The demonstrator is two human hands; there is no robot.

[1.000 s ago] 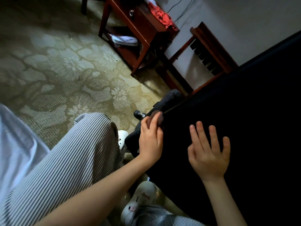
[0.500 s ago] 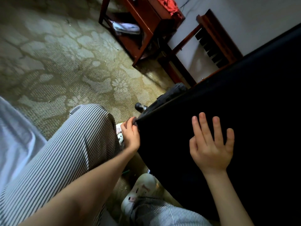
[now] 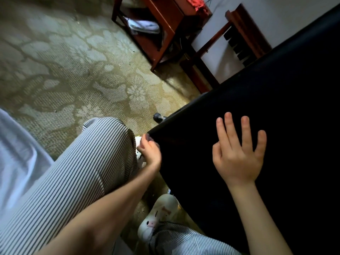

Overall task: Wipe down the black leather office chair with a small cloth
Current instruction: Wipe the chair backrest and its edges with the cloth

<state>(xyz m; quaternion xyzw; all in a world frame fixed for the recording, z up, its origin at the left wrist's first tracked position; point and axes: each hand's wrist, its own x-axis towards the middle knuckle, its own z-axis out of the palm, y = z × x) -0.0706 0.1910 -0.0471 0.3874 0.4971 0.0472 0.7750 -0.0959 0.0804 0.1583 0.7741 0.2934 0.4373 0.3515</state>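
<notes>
Two hands in frame, well apart, both on the chair (image 3: 266, 107)

- chair: black leather, fills the right half of the view, its left corner pointing at the striped trousers (image 3: 82, 172). Surface too dark to see any detail
- left hand (image 3: 150, 153): at that left corner, fingers curled in against the edge, pinching the cloth (image 3: 147, 138) at the fingertips. Only a small dark bit of cloth shows, touching the corner; the rest is hidden by the hand
- right hand (image 3: 239, 159): flat on the chair to the right of the left hand, palm down, fingers straight and spread, holding nothing
- caster (image 3: 158, 116): one wheel visible just beyond the corner, on the carpet (image 3: 73, 70), which is patterned beige
- near side: white slipper (image 3: 158, 216) with a cartoon face on the floor between the left forearm and the chair edge
- far side: red-brown wooden table (image 3: 165, 21) with red fabric (image 3: 199, 5) on top and something pale on its lower shelf; wooden rack (image 3: 246, 30) to its right, against the wall
</notes>
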